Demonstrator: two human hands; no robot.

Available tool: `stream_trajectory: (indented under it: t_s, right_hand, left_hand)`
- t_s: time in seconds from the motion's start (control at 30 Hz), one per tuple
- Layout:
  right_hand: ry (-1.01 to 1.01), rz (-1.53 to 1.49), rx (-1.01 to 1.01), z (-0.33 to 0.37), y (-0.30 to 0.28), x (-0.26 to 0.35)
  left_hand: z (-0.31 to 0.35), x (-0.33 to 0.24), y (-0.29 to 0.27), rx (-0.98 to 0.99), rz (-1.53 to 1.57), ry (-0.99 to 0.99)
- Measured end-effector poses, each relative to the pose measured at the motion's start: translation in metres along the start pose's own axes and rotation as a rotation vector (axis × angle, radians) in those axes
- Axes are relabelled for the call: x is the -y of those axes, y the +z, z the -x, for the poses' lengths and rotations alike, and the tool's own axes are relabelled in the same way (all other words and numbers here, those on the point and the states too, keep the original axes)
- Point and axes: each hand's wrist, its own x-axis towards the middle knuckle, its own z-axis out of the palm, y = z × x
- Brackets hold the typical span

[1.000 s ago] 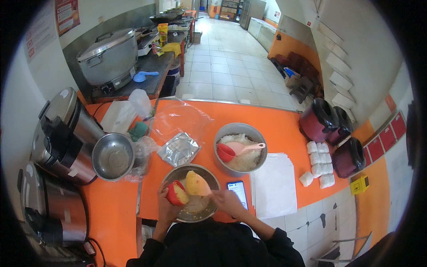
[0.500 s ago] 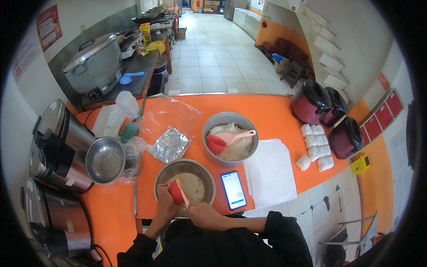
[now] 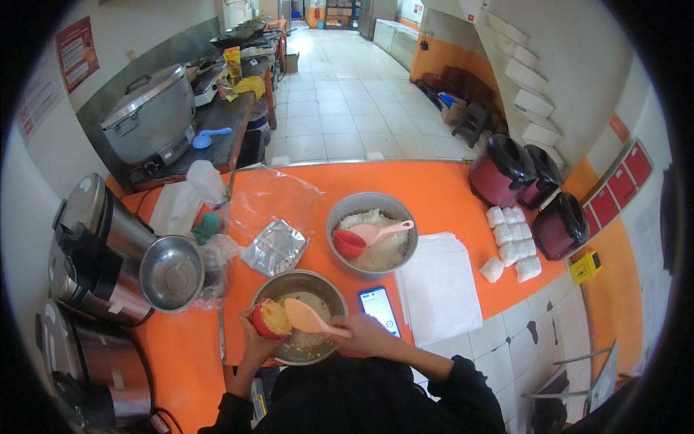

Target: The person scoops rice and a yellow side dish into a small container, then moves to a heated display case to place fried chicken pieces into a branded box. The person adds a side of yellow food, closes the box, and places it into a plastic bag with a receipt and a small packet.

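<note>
My left hand (image 3: 254, 346) is closed around a small red cup (image 3: 259, 325), tilted over the left side of a metal bowl (image 3: 338, 295). Yellowish food that looks like rice (image 3: 277, 316) fills the cup to its rim. My right hand (image 3: 367, 336) grips the handle of a peach-coloured rice paddle (image 3: 306, 316), its flat blade beside the cup's opening. A few food bits lie on the bowl's bottom. Behind it stands a grey pot (image 3: 373, 273) of white rice, holding a second red cup (image 3: 348, 244) and a pink rice paddle (image 3: 376, 231).
A phone (image 3: 377, 307) and stacked white paper sheets (image 3: 437, 289) lie to the right. Several wrapped white packets (image 3: 515, 235) sit near maroon containers (image 3: 502, 170). Foil sheets (image 3: 275, 248), clear plastic, a small metal bowl (image 3: 172, 273) and rice cookers (image 3: 94, 369) are on the left.
The red cup has turned so its filled opening shows, and it has moved slightly left. My right hand has shifted right, bringing the paddle's blade up into view beside the cup.
</note>
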Motion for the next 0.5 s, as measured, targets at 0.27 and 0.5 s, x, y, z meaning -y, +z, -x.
stream_trajectory:
  t_s: [0.27,0.5]
  right_hand:
    - [0.161,-0.720,-0.115,-0.028,0.044,-0.020]
    - [0.101,-0.274,0.038,-0.022,0.073,-0.006]
  left_hand:
    - [0.000,-0.016,0.004,0.082,0.185,-0.026]
    - [-0.005,-0.021,-0.001,0.166,0.098,-0.095]
